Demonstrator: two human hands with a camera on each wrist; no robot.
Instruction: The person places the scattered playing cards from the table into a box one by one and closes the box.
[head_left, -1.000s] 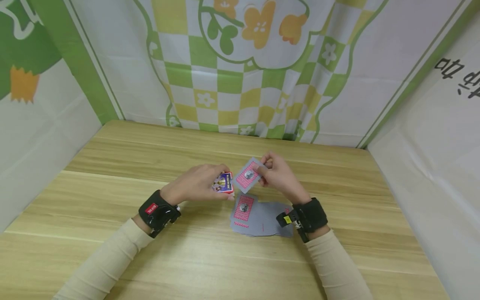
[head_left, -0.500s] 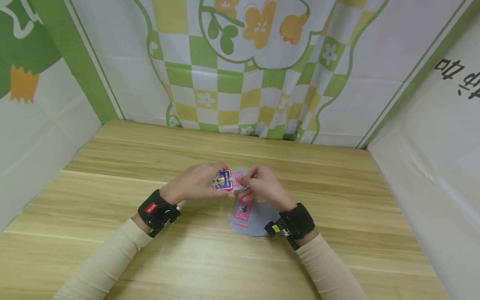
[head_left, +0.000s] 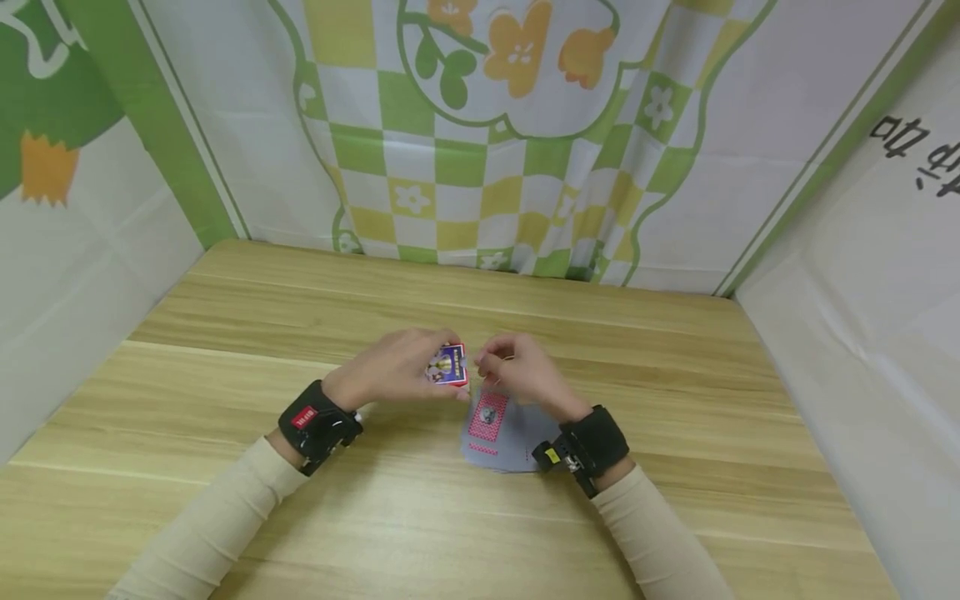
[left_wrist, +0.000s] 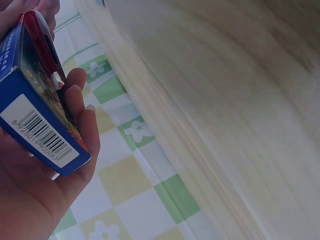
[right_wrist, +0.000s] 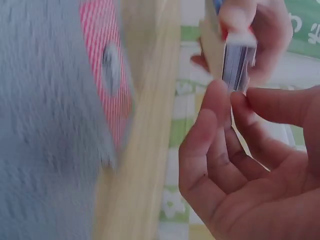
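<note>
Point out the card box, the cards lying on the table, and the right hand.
Card box (head_left: 447, 367), head view: its printed face.
Cards (head_left: 493, 423), head view: one card's red-patterned back.
Right hand (head_left: 528, 375), head view: back of the hand.

Two hands are present: one left hand (head_left: 393, 367), one right hand (head_left: 528, 379). There are two black wrist straps (head_left: 313, 427) and two pale sleeves (head_left: 217, 517). One card box (head_left: 447, 365) carries one barcode label (left_wrist: 42, 131). One card pile (head_left: 513, 442) lies on one table (head_left: 337, 533); its overlapping cards cannot be counted, nor can the cards inside the box (right_wrist: 235, 67). One checked panel (head_left: 457, 162) hangs at the far side, with three orange flower shapes (head_left: 517, 54) at its top. Left and right stand two side walls (head_left: 82, 292).
</note>
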